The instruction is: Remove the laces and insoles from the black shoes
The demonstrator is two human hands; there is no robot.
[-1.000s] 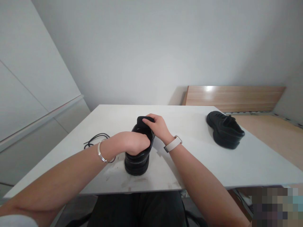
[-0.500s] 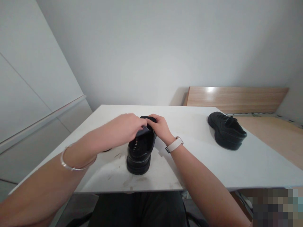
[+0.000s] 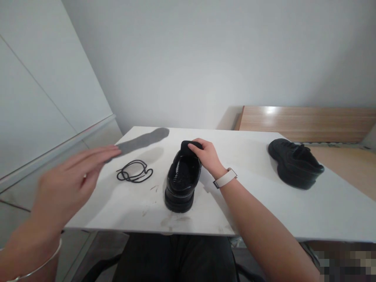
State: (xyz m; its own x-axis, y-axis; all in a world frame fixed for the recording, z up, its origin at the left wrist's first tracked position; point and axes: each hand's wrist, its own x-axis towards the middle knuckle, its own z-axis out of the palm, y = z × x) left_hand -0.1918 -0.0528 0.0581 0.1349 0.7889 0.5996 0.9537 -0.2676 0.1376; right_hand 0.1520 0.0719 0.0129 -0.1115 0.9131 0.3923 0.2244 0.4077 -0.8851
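A grey insole (image 3: pixel 143 140) is pinched at one end by my left hand (image 3: pixel 73 178), which holds it up over the left part of the table. Below it, a loose black shoelace (image 3: pixel 133 172) lies coiled on the white surface. In the middle stands a glossy black shoe (image 3: pixel 179 192), heel towards me, its opening showing the dark inside with pale stitching. My right hand (image 3: pixel 205 154) grips the shoe's tongue at the far end, thumb on top. Farther right sits a second black shoe (image 3: pixel 295 162) with a lace in it, untouched.
The white table (image 3: pixel 243 211) carries dark smudges near the shoe's heel. Beyond its right side is a wooden board (image 3: pixel 299 121) above a light wooden surface. A grey wall stands behind, and white panels (image 3: pixel 44 86) rise at the left.
My left hand has come out of the shoe with the grey insole and moved left and towards me. The coiled shoelace is now uncovered. My right hand stays on the tongue.
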